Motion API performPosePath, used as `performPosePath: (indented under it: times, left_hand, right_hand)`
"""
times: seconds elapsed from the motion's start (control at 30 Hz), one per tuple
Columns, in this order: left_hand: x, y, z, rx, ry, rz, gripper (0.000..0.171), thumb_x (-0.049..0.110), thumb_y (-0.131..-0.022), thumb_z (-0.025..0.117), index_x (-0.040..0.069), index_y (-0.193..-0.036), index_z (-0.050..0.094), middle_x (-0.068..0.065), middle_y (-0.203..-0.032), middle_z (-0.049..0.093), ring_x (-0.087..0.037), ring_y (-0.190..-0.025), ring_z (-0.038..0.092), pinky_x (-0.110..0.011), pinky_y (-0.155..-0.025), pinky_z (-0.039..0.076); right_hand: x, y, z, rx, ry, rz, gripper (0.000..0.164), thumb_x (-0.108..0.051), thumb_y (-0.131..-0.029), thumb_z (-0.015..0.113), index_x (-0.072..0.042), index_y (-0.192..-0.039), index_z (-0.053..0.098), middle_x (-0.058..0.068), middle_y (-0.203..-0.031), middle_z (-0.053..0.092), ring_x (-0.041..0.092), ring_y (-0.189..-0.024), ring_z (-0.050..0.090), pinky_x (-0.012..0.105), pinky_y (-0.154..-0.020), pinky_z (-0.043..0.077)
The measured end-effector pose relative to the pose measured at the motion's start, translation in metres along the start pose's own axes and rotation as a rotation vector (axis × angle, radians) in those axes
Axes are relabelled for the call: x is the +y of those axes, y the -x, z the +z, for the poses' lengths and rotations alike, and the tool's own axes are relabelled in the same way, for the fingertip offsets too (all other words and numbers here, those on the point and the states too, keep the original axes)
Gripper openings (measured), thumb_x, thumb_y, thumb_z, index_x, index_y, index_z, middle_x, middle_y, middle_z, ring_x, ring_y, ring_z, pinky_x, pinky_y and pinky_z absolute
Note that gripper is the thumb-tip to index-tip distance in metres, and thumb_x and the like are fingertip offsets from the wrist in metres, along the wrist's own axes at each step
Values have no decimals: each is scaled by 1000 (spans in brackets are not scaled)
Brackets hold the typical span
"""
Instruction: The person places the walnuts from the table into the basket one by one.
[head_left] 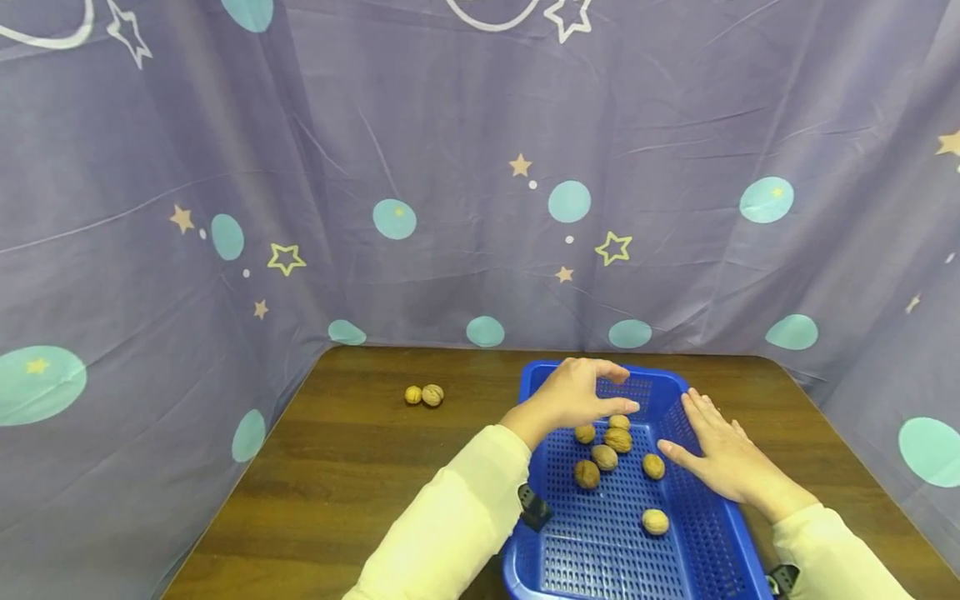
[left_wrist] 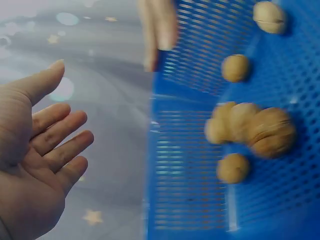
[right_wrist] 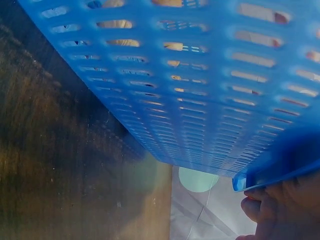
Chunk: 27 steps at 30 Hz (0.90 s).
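A blue plastic basket (head_left: 600, 575) with slotted walls stands on the table, with several walnuts (head_left: 604, 457) scattered over its floor. Above its far left part hovers my left hand (head_left: 573, 393), thumb and fingers apart; the palm seen in the left wrist view (left_wrist: 37, 155) holds nothing. My right hand (head_left: 731, 458) rests on the basket's right rim, its fingers straight and its thumb pointing inward over the basket. In the right wrist view, part of that hand (right_wrist: 287, 210) shows beside the rim, below the slotted outer wall (right_wrist: 200, 90).
Two more walnuts (head_left: 432, 395) lie close together on the wooden table (head_left: 360, 475), left of the basket. A purple curtain (head_left: 450, 167) printed with stars and teal spots hangs behind the table and along its sides.
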<state>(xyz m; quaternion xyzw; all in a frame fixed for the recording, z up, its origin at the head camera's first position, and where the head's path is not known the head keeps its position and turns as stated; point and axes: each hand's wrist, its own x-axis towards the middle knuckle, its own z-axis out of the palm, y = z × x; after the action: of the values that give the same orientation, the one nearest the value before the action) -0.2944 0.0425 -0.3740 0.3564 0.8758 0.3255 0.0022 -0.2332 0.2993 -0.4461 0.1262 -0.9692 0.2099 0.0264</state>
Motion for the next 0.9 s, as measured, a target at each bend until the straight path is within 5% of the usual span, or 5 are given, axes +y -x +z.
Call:
performPosePath:
  times: [0.17, 0.3, 0.53, 0.73, 0.9]
  left_hand:
    - [5, 8, -34, 90, -11, 59, 49, 46, -86, 69, 18, -126, 63, 7, -118, 67, -6, -104, 60, -20, -91, 46]
    - [-14, 21, -64, 193, -42, 35, 46, 46, -87, 68, 17, -123, 65, 4, -115, 68, -8, -90, 62, -23, -85, 48]
    - [-99, 70, -108, 372, -137, -125, 45, 48, -91, 62, 13, -118, 68, -1, -114, 68, -17, -89, 63, -34, -84, 51]
    - [-172, 117, -123, 354, -171, -348, 59, 55, -94, 53, 7, -128, 60, -10, -127, 62, -28, -108, 59, -46, -94, 46]
    - [-218, 136, -118, 296, -176, -439, 66, 50, -89, 63, 4, -135, 52, -16, -129, 58, -29, -91, 58, -49, -93, 45]
  right_hand:
    - [1, 1, -2, 2, -7, -3, 94, -57, -94, 48, 5, -151, 8, 27, -156, 3, 48, -141, 4, 74, -102, 9]
    - [2, 1, -1, -1, -16, -6, 93, -57, -94, 48, 5, -151, 8, 26, -157, 2, 46, -142, 2, 73, -103, 8]
    - [-1, -3, 4, 2, -24, -16, 93, -58, -94, 48, 4, -152, 8, 23, -158, 0, 45, -142, 3, 72, -104, 7]
    - [-4, -3, 3, -3, -31, -14, 93, -57, -95, 48, 4, -152, 7, 23, -158, -1, 44, -143, 1, 72, -104, 5]
    - [0, 0, 1, 2, -24, -17, 93, -56, -95, 49, 5, -151, 8, 25, -157, 1, 44, -143, 1, 73, -103, 5]
